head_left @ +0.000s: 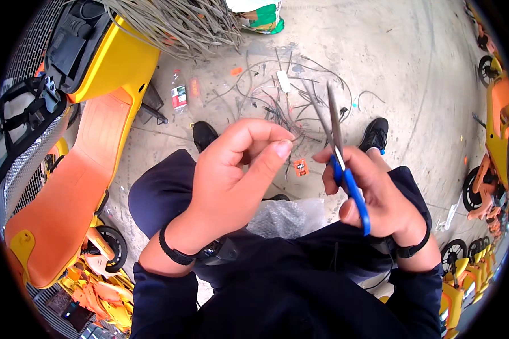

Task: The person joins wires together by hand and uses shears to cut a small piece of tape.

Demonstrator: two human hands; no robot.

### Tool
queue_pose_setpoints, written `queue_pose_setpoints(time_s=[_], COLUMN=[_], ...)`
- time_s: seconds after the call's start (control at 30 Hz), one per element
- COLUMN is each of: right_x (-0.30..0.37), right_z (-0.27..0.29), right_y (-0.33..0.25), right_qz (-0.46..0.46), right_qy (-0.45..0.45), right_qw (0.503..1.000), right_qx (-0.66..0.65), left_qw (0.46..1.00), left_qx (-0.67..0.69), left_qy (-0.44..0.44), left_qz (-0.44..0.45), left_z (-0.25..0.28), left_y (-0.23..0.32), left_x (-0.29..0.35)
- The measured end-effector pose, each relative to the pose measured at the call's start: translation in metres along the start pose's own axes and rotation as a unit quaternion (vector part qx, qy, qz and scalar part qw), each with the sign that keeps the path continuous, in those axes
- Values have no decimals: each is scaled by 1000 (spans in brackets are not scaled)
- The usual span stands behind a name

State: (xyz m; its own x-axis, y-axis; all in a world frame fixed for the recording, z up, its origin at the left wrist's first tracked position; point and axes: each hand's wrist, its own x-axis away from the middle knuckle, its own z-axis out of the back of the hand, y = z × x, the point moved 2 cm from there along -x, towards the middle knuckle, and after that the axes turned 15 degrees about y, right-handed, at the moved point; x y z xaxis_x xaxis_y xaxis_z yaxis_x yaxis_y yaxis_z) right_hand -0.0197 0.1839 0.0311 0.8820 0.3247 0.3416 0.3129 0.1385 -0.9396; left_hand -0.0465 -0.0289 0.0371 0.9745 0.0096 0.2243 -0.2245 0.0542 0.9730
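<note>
Blue-handled scissors [350, 192] are in my right hand [382, 198], with fingers through the handles. Their metal blades point up and away from me, slightly apart. To their left, my left hand [232, 164] is closed in a pinch, thumb against forefinger. Something thin and dark may sit at its fingertips, but it is too small to make out. The blades do not touch the left hand. Beyond both hands, loose grey cables and wires [285, 116] lie tangled on the floor, and a white piece [283, 81] rests among them.
A large bundle of grey cables [175, 22] is at the far left, beside a yellow and orange vehicle body [90, 135]. A plastic bottle [178, 97] lies on the concrete floor [401, 73]. Bubble wrap [288, 217] is between my legs. More yellow and orange vehicles [497, 130] line the right.
</note>
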Motion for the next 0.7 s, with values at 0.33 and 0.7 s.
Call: queue_pose_setpoints(time_s=[0.33, 0.7], right_x=[-9, -8], right_z=[-5, -8], right_y=[-2, -5], right_qz=[167, 234], right_qy=[56, 129], right_qw=[969, 931], right_qx=[174, 248], left_qw=[998, 987], left_qx=[-29, -104], left_qy=[-33, -43], left_qz=[-42, -119], left_z=[-8, -9], left_y=[-4, -1], left_x=[-3, -5])
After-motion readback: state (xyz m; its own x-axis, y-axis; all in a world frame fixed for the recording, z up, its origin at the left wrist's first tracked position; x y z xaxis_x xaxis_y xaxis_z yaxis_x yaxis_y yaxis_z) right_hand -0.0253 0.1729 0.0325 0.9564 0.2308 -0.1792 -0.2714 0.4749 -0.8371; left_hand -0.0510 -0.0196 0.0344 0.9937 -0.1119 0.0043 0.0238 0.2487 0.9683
